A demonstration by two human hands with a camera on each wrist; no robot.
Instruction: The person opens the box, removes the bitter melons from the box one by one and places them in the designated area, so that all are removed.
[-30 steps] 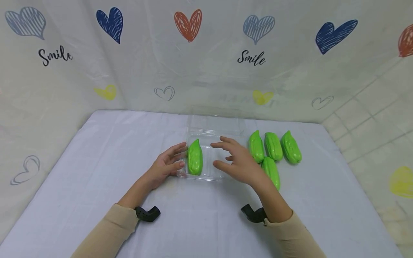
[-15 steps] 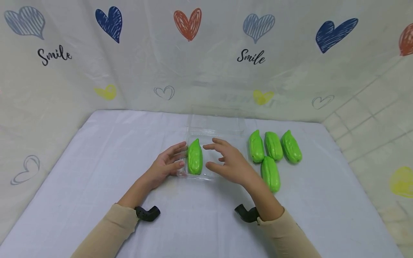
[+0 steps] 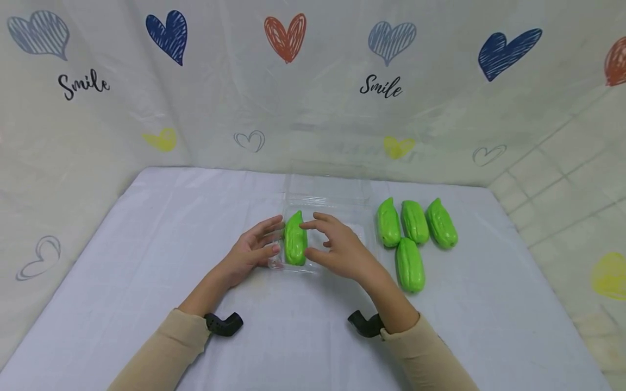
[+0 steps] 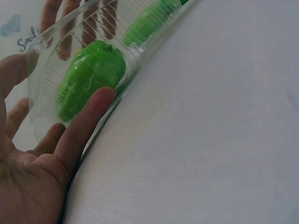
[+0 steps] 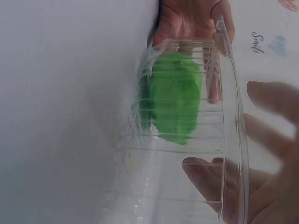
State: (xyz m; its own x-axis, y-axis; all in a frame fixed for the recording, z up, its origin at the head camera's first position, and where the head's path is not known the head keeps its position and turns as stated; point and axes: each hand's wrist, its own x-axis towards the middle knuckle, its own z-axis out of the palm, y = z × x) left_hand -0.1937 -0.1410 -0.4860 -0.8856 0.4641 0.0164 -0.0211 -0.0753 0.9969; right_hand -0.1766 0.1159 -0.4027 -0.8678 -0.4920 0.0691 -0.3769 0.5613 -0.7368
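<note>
A clear plastic clamshell box [image 3: 320, 266] lies on the table, lid raised at the back. Inside its left part lies one glossy green ribbed vegetable [image 3: 295, 239] with a pointed tip, long side front to back. My left hand [image 3: 249, 252] rests against the box's left wall with fingers extended, and its thumb [image 4: 88, 123] lies along the outside of the plastic. Spread over the box, my right hand [image 3: 337, 247] holds nothing; its index finger and thumb tips reach the vegetable's right side in the head view. Through the clear wall, the right wrist view shows the right thumb [image 5: 205, 179].
Several more green vegetables [image 3: 414, 222] lie to the right of the box, one of them [image 3: 411, 265] nearer the front. A white cloth [image 3: 293, 336] covers the table. Behind stands a pale curtain [image 3: 332, 108] printed with hearts.
My right hand has moved left across the box, from its right half to the vegetable inside. The left hand, the box and the vegetables have stayed put.
</note>
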